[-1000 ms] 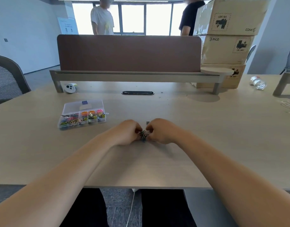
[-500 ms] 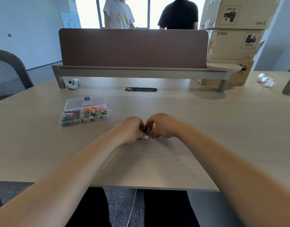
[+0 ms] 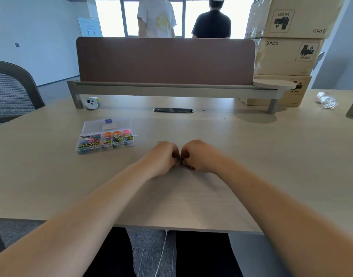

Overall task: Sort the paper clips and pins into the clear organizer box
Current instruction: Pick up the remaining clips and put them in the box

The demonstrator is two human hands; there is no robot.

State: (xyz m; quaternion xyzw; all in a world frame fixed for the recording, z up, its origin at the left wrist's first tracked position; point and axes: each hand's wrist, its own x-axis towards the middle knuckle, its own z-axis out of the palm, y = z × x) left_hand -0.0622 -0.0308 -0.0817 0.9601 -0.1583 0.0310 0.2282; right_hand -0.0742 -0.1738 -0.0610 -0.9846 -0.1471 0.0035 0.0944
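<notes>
- Though hard to call for sure, looks well along: coloured paper clips [image 3: 89,142] already in left compartment of clear organizer box [image 3: 106,126], orange and pink round-topped pieces plus small clips in the three compartments beside.
- Box on bench [image 3: 251,166], left of and beyond the hands, apart from them; rear half clear with a label, lid or empty row, cannot tell.
- Left hand [image 3: 163,156] and right hand [image 3: 197,155] knuckle to knuckle at bench centre, fingers curled, each grip pinching the same small dark clip cluster [image 3: 180,158]; count too small to tell.
- Left to do, probably: separate that cluster, carry over, drop into matching compartment; other loose pieces, if any, too small to make out.
- Bench: pale wood-look top, black cable port [image 3: 173,110] rear centre, small white device [image 3: 91,103] rear left, crumpled plastic cup [image 3: 325,99] far right.
- Room: brown divider panel [image 3: 165,60], stacked cardboard boxes [image 3: 287,54] right, mesh chair [image 3: 11,90] left, two people [image 3: 155,19] standing at bright windows behind.
</notes>
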